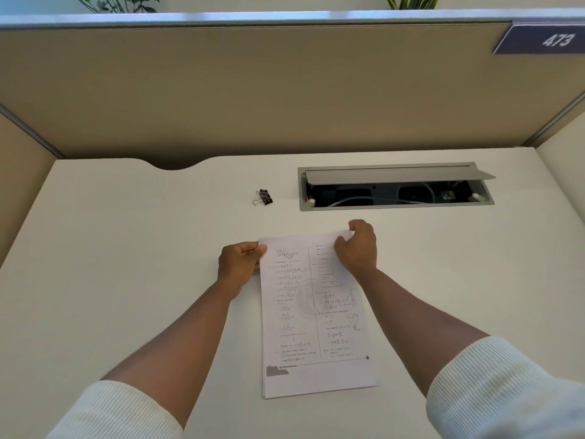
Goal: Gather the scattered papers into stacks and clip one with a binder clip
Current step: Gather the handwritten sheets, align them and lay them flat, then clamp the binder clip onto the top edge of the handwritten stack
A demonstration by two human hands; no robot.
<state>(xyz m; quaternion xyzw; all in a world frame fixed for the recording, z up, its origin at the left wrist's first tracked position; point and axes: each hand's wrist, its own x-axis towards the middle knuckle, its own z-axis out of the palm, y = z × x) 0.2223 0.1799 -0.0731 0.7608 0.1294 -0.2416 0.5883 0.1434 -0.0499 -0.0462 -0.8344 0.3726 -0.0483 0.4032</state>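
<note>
Both hands held the paper stack [316, 315] at its far end: the left hand [239, 264] pinched the far-left corner, the right hand [357, 245] gripped the far-right. Letting go to fetch the binder clip [263, 197], lying apart beyond, could let sheets slide askew. The white tabletop [126, 248] carried an open cable tray [395, 188], inside beige cubicle partitions [253, 90].

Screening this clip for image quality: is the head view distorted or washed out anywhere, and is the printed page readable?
Head view: wide-angle bending curves the partition and desk edges; lighting is soft and even, with faint shadows. The paper stack is pale and its print too small and soft to read. The binder clip is sharp enough to identify; both hands, left and right, look crisp.
</note>
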